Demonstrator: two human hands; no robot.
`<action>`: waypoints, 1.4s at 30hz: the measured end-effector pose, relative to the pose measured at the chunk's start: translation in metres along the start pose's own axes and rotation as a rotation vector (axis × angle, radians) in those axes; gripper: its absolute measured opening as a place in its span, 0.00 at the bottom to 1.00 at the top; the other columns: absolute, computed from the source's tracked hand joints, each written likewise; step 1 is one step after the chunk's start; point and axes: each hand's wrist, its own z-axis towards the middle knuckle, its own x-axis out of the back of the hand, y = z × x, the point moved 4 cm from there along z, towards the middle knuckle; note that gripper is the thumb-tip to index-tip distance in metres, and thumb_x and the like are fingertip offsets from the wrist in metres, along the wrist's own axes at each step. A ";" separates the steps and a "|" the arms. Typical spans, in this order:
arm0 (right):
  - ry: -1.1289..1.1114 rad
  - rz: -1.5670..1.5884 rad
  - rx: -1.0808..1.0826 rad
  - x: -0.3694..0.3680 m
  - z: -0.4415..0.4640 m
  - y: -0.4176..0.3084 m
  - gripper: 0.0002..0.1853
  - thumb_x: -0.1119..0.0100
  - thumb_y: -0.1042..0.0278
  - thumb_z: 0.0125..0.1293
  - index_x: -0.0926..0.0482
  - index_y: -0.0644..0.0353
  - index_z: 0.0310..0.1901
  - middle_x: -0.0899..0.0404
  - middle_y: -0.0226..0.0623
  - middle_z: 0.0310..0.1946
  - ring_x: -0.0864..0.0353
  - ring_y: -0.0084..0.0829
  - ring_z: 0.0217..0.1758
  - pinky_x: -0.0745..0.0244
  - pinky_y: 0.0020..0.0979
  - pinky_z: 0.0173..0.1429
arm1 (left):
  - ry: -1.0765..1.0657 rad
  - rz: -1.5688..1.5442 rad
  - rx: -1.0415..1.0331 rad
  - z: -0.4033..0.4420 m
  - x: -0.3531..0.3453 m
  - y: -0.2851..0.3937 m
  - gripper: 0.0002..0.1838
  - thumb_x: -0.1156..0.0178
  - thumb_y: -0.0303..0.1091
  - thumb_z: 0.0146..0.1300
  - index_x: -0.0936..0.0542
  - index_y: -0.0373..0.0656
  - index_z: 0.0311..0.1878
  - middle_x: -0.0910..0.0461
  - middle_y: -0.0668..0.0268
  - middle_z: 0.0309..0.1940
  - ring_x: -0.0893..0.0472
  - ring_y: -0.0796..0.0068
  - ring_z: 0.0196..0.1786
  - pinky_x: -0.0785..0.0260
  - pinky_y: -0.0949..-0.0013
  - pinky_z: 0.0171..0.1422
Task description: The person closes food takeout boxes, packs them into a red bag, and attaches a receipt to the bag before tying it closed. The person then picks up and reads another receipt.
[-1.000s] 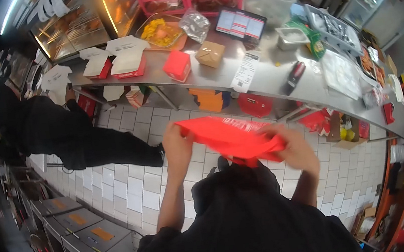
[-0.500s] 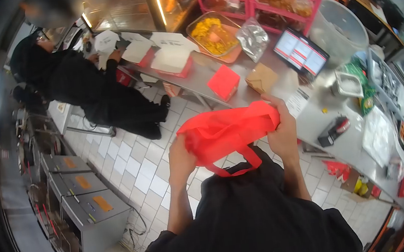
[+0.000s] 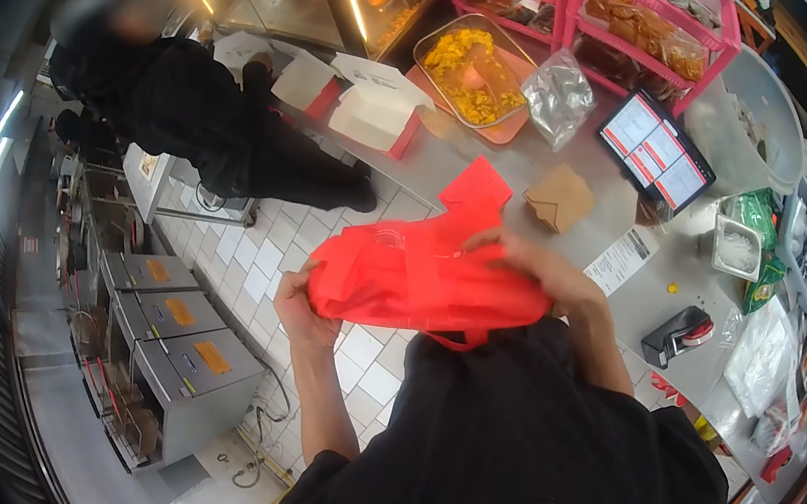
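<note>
A red fabric bag (image 3: 418,285) is stretched out in front of my body, one of its handles hanging beside my black shirt. My left hand (image 3: 305,309) grips its left end, fingers closed on the cloth. At the right end, my right hand (image 3: 537,271) holds the fabric, with the fingers lying over its upper side. Just beyond the bag stands a red box (image 3: 477,191) on the steel counter (image 3: 576,261), its lower part hidden by the bag. A brown paper box (image 3: 558,200) is to its right, and a printed receipt (image 3: 623,260) lies near my right hand.
Open white-and-red boxes (image 3: 378,112), a tray of yellow food (image 3: 474,72), a foil package (image 3: 558,100), a tablet (image 3: 655,151) and a tape dispenser (image 3: 676,337) are on the counter. Pink racks (image 3: 596,17) stand behind. A co-worker in black (image 3: 207,125) is at the left.
The view has turned, so the counter appears closer. The bag has opened out wider and flatter between my hands, and my right hand has shifted over its upper side.
</note>
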 end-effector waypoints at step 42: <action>0.972 -1.771 -0.138 0.094 0.237 0.053 0.16 0.47 0.72 0.63 0.21 0.58 0.52 0.18 0.45 0.44 0.17 0.44 0.47 0.22 0.42 0.52 | -1.006 1.689 -0.124 0.258 -0.062 0.018 0.24 0.53 0.19 0.62 0.23 0.39 0.62 0.27 0.49 0.59 0.16 0.54 0.42 0.21 0.62 0.44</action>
